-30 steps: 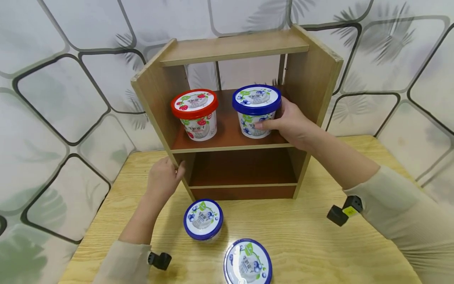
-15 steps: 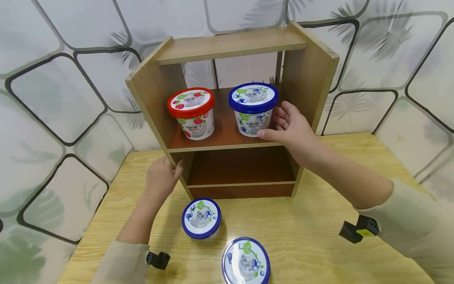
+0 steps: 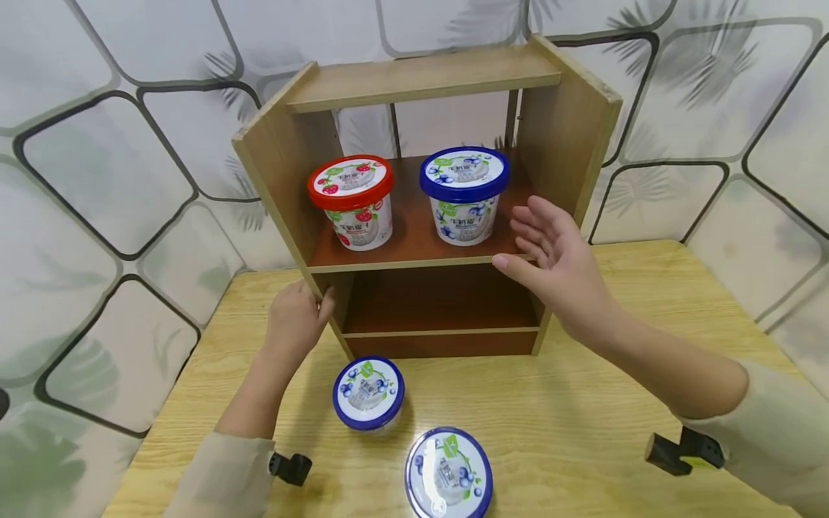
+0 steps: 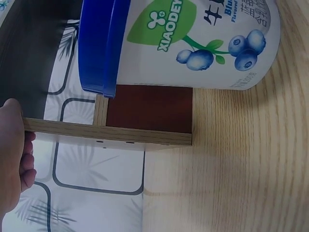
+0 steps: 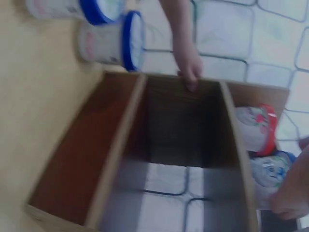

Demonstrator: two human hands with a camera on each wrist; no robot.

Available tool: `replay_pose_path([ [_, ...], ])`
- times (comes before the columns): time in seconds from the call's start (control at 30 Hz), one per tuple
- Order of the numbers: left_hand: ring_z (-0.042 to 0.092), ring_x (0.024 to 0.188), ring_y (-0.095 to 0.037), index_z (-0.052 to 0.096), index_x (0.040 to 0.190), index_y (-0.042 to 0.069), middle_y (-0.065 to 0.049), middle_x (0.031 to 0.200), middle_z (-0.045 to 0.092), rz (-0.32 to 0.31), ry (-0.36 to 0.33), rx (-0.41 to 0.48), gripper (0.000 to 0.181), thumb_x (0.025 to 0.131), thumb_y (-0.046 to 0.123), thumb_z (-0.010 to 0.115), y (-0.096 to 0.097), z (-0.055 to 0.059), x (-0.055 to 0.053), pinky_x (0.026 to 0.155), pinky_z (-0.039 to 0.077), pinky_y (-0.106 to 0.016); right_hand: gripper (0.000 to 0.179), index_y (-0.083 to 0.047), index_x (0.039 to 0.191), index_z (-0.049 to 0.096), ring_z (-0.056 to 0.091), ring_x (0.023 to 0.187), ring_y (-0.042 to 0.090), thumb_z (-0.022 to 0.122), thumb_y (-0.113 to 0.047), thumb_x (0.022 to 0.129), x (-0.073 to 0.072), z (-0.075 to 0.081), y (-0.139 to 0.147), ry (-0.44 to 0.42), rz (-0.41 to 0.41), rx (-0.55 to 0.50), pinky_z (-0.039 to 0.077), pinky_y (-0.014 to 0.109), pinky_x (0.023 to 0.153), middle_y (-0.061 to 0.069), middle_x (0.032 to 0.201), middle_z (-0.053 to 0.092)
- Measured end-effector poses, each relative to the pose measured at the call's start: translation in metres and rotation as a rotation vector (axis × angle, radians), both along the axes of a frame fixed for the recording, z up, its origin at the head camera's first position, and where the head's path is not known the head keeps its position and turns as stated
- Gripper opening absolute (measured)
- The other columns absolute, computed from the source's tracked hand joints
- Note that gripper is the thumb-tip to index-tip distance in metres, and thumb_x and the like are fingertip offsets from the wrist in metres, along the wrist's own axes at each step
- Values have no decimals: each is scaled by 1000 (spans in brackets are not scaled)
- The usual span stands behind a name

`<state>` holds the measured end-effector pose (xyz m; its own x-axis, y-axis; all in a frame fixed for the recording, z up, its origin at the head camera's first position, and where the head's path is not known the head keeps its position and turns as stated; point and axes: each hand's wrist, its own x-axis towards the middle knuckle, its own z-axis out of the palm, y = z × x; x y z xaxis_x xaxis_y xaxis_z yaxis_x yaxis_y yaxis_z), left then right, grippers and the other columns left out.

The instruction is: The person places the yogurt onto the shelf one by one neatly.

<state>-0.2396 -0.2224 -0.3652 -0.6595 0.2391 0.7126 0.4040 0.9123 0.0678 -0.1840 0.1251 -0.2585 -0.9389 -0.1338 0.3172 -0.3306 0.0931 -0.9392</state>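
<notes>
My left hand (image 3: 296, 316) grips the left side panel of a small wooden shelf unit (image 3: 424, 85); its thumb lies on the inner side and its fingers outside, as the left wrist view shows. On the upper board stand a red-lidded strawberry tub (image 3: 355, 203) and, to its right, a blue-lidded blueberry tub (image 3: 463, 196). Just right of the blueberry tub, my right hand (image 3: 558, 267) is held apart from it, thumb and fingers spread and holding nothing. The right wrist view is blurred.
Two more blue-lidded tubs stand on the wooden table: one (image 3: 368, 393) close before the unit, another (image 3: 448, 475) nearer me. Below the upper board is a lower compartment (image 3: 440, 298). A patterned wall covering (image 3: 706, 129) rises behind.
My right hand has let go of the blueberry tub and drawn back to the right and towards me. That tub stays on the upper board. My left hand keeps its grip.
</notes>
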Motion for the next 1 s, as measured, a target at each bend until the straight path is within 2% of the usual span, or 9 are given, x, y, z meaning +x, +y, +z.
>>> replay_pose_path([
  [0.13,49,51,-32,48,68,4,-10,55,47,6,-7,1,25,86,18,59,0,1,0,47,39,-45,67,0,141,32,45,127,25,64,8,82,9,-18,1,223,-4,9,36,19,102,23,135,43],
  [0.23,49,51,-33,48,68,4,-10,55,47,8,-12,-2,25,86,18,59,0,2,0,47,40,-45,68,3,139,35,48,124,21,64,14,78,14,-28,1,309,18,31,37,19,102,25,132,46],
  [0.33,49,52,-33,48,69,4,-10,55,48,9,-19,-1,25,86,18,59,1,3,1,47,40,-45,69,6,138,34,49,124,17,65,15,77,20,-34,0,319,58,49,37,19,101,26,132,47],
  [0.43,50,52,-33,49,68,4,-10,55,48,10,-24,1,24,86,18,60,1,3,1,48,40,-45,70,8,138,35,49,124,16,66,16,75,26,-39,-1,332,104,57,37,20,101,18,132,50],
  [0.57,51,52,-34,49,68,4,-11,55,49,14,-33,5,25,86,18,59,2,3,2,48,40,-46,73,3,138,37,48,125,15,68,15,74,32,-46,-4,374,179,72,38,21,101,3,133,52],
  [0.73,52,53,-35,49,68,4,-11,56,51,19,-44,7,25,86,18,58,2,3,1,49,41,-47,74,2,140,35,46,128,16,70,9,75,39,-57,-6,403,309,78,36,22,103,4,137,49],
  [1.0,52,53,-33,50,69,4,-11,57,51,23,-44,9,24,86,18,60,1,2,2,48,41,-46,80,8,141,28,41,132,21,74,-17,80,40,-77,-9,413,594,113,34,29,107,12,142,44],
])
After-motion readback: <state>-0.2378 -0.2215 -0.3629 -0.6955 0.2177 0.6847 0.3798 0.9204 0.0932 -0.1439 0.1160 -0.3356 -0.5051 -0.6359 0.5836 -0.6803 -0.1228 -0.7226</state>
